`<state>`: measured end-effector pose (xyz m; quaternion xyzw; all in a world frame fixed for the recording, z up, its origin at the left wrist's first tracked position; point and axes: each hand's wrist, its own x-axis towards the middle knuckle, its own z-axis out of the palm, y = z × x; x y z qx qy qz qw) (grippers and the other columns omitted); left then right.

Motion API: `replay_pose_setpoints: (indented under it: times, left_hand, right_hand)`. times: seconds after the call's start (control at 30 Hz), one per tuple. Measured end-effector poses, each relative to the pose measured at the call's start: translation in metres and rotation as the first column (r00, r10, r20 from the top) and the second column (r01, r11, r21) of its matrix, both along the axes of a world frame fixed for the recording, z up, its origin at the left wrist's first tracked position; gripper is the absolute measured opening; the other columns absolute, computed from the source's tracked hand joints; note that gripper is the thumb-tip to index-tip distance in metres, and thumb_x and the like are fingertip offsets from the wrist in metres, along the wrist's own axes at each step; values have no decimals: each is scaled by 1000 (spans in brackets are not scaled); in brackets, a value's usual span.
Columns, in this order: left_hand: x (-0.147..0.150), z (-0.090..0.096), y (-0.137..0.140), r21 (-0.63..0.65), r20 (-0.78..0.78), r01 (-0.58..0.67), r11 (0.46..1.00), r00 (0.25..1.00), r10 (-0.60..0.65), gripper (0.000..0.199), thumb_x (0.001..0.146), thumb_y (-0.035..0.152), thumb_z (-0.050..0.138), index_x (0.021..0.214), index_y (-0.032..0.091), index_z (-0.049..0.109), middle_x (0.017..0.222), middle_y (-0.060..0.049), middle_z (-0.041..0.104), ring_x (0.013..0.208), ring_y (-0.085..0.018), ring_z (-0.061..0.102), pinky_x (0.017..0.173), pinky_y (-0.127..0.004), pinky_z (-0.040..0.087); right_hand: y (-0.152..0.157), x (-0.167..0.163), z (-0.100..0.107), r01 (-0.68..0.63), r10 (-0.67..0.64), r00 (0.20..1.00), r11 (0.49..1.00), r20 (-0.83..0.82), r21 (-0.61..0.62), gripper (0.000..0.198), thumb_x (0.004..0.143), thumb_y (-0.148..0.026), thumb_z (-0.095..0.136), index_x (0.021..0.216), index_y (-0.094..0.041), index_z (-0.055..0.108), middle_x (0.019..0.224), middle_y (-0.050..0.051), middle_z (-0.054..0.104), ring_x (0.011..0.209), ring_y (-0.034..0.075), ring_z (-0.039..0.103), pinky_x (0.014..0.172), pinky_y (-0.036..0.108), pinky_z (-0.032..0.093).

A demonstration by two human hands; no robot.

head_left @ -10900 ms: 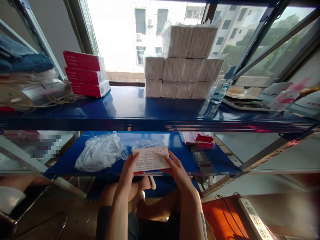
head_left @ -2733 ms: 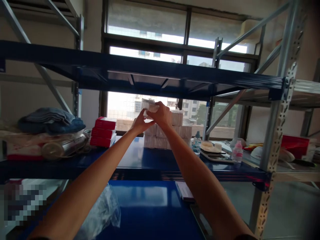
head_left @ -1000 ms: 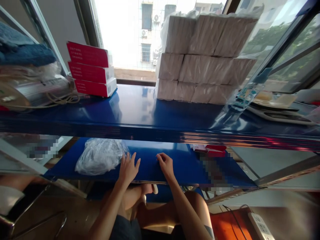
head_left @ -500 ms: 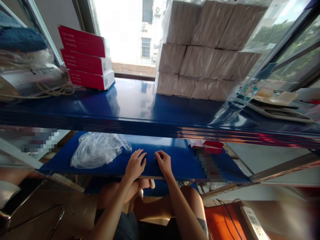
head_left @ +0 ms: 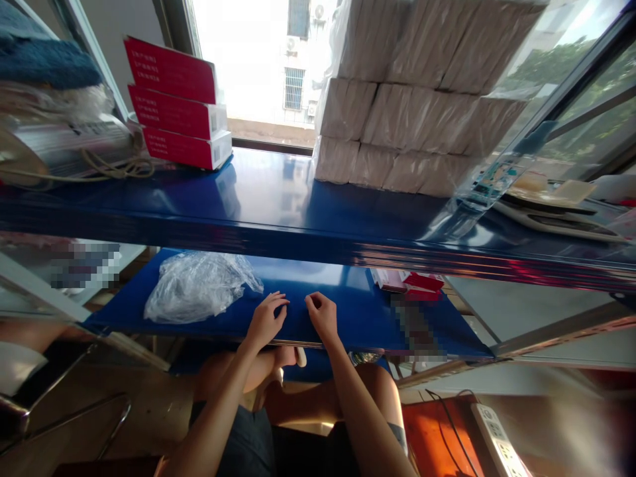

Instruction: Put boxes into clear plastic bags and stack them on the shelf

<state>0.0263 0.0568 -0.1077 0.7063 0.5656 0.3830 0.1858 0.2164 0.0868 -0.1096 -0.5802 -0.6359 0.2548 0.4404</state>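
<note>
My left hand (head_left: 267, 319) is over the lower blue shelf (head_left: 298, 270) near its front edge. Its fingers are stretched forward and the thumb stands apart, with nothing in the hand. To its left lies a crumpled heap of clear plastic bags (head_left: 193, 288), close to the fingers but apart from them. A short gap separates the left hand from my right hand (head_left: 324, 317), whose fingers are curled in towards the thumb. No object shows in the right hand, though its palm side is hidden.
Red and white boxes (head_left: 422, 283) lie at the lower shelf's right. Above runs an upper blue shelf (head_left: 268, 192), bearing stacked red boxes (head_left: 173, 109), plastic-wrapped paper packs (head_left: 397, 126) and a clear bottle (head_left: 489, 182). A power strip (head_left: 499, 437) sits at lower right.
The left hand's fingers have drawn slightly closer together. My right hand has curled a little more. The whole view has shifted slightly; the bags and boxes stay in place.
</note>
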Motion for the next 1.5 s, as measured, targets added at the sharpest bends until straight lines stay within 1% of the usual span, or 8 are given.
replay_pose_setpoints:
  times: [0.23,0.37,0.47,0.6,0.77,0.97,1.27,1.5]
  left_hand:
    - [-51,48,-18,100,-14,-338,936,940,341,29,98,30,47,109,24,73,113,-7,77,114,-27,69,106,-40,52]
    - [-99,62,-17,144,-331,-555,819,753,568,34,96,31,51,122,22,71,136,-12,67,143,-38,46,116,-55,40]
    - [-128,59,-19,-37,-484,-611,791,704,521,50,94,33,55,142,21,60,140,-18,64,133,-43,54,104,-56,48]
    - [-147,57,-28,-182,-459,-583,792,762,456,54,92,23,53,146,22,55,112,-11,76,109,-36,69,93,-45,53]
    - [-142,70,-33,47,-334,-531,846,790,514,40,93,25,51,132,23,63,99,-5,77,100,-29,71,90,-37,53]
    - [-118,93,-31,180,-297,-316,932,885,358,47,90,22,56,137,25,59,95,-4,73,103,-29,67,96,-40,53]
    - [-35,64,-10,261,-191,-20,965,979,72,56,100,36,57,154,31,43,157,-13,44,147,-34,40,119,-53,39]
    - [-23,29,35,57,-291,-65,996,953,79,43,100,23,50,143,19,56,104,-11,71,105,-28,67,98,-44,53]
  right_hand:
    - [7,-42,15,-157,164,977,986,139,-62,22,91,-33,60,94,-23,79,106,9,76,103,26,69,90,37,53]
    - [12,-88,25,-411,421,861,906,286,-97,27,93,-37,67,116,-29,79,164,7,43,151,35,35,118,51,34]
    - [14,-116,24,-486,527,762,850,376,-205,43,92,-43,69,133,-32,71,173,3,26,158,41,15,122,61,22]
    - [12,-126,18,-469,510,778,860,366,-201,54,91,-35,68,144,-27,62,157,6,54,156,38,24,124,59,19]
    - [7,-102,27,-379,379,922,925,-79,23,31,95,-32,62,120,-22,75,126,7,76,128,26,63,109,38,47]
    - [5,-42,76,-247,291,767,957,-573,154,32,87,-43,74,108,-19,77,100,9,80,97,26,75,86,36,58]
    - [-15,42,107,-257,277,796,960,-539,113,27,86,-43,75,100,-19,77,102,9,78,73,21,76,67,31,59]
    - [-23,79,108,-418,378,826,908,-419,-4,53,84,-24,57,135,-23,69,80,1,76,63,14,63,69,30,56]
